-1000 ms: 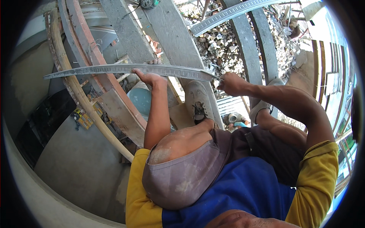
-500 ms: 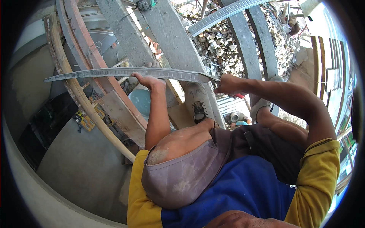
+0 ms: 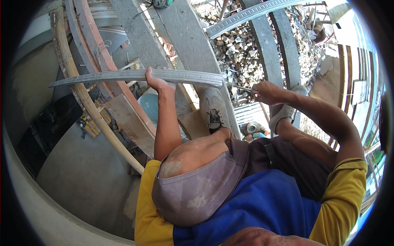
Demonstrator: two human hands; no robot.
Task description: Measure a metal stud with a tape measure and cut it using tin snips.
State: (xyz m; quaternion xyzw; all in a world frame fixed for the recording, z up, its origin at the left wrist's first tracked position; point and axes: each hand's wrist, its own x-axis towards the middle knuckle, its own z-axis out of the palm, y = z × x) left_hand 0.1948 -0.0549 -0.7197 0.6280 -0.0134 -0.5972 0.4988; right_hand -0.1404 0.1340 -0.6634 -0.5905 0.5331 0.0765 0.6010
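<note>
My left hand is closed round a long grey metal furring channel, thumb up over its far edge. The channel lies crosswise over the planks, its thin left end reaching past the bamboo pole. In my right hand is a pair of snips, their narrow metal jaws pointing left. The jaws are a short gap away from the channel's right end. Fingers hide most of the handles.
Beneath my shoes run grey planks. Rubble lies below, with another metal channel across at the top. Left are a bamboo pole, reddish beams, a blue bucket and a yellow-black object.
The snips have come off the channel's right end and moved right with my right hand. The channel has turned in my left hand, showing another face.
</note>
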